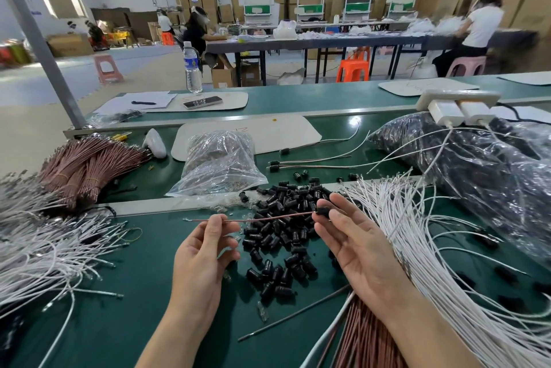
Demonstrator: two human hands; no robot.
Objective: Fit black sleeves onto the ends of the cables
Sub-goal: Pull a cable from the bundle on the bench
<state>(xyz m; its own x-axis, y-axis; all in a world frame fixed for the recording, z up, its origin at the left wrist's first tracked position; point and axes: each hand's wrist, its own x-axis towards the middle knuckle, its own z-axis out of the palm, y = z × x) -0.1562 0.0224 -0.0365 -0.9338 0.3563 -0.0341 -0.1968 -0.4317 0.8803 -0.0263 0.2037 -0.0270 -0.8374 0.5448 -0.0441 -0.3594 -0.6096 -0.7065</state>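
Note:
A thin brown cable (268, 218) runs level above the green table between my two hands. My left hand (205, 245) pinches it near its left end between thumb and forefinger. My right hand (354, 239) pinches a black sleeve (323, 211) that sits on the cable's right end. Under the cable lies a heap of loose black sleeves (283, 233). Three brown cables with sleeves on their ends (298, 163) lie farther back on the table.
White cables (432, 233) fan out at the right, more white ones (44, 248) at the left. Brown cable bundles (86, 164) lie at back left and near my right forearm (363, 335). A clear bag (217, 162), a large bag of black parts (483, 170) and a power strip (459, 99) stand behind.

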